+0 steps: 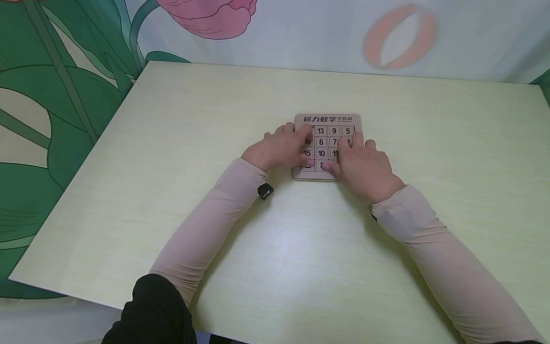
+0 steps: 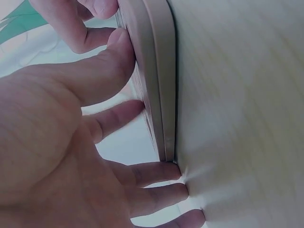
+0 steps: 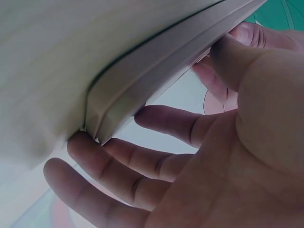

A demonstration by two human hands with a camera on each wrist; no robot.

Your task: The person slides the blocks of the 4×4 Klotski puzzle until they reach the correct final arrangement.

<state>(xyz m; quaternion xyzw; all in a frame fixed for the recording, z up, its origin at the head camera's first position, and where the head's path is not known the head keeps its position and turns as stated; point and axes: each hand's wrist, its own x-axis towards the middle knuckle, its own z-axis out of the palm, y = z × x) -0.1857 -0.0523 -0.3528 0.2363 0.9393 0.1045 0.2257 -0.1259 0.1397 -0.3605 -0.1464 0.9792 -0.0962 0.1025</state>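
A pinkish number slide puzzle point(image 1: 328, 119) lies flat on the table, its square tiles printed with black numbers. My left hand point(image 1: 280, 147) reaches over its left side, with thumb and index fingertips on the tiles. In the left wrist view, the other fingertips stand on the table beside the puzzle's edge point(image 2: 156, 80). From the right, my right hand point(image 1: 367, 169) covers part of the tiles, its thumb on the bottom row and index finger higher up. The right wrist view shows its extended fingers around the puzzle's corner point(image 3: 107, 107). Both hands partly hide the outer tile columns.
The pale wood-grain table point(image 1: 150, 191) extends around the puzzle on all sides. Behind it hangs a backdrop point(image 1: 301, 43) with printed leaves and a pink flower. A small black device point(image 1: 265, 191) sits at the left wrist.
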